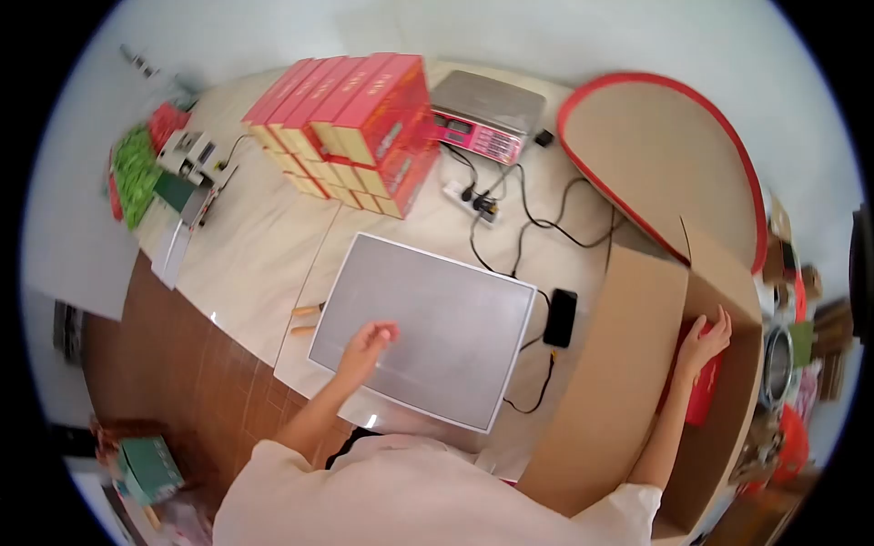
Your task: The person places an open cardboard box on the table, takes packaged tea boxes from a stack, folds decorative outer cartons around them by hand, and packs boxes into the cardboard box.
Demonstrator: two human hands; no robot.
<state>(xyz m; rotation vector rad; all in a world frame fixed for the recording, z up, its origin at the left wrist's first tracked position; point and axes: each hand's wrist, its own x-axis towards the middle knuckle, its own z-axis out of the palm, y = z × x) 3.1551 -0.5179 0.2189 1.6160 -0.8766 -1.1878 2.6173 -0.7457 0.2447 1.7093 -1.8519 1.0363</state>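
My left hand (364, 348) is over the grey, white-edged flat panel (437, 332) that lies on the table. Its fingers are loosely bent, slightly blurred, and nothing shows in them. On the right, my right hand (703, 348) reaches into an open cardboard box (619, 364), its fingers stretched out and apart. Just below that hand, inside the box, is a red box-like item (703, 396), partly covered by my hand and forearm. Whether the hand touches it I cannot tell.
Stacked red-and-cream boxes (364, 127) stand at the back beside a pink digital scale (482, 118). Cables run from a power strip (471, 202) across the table. A black phone (560, 318) lies near the panel; a red-rimmed board (669, 155) leans behind the cardboard box.
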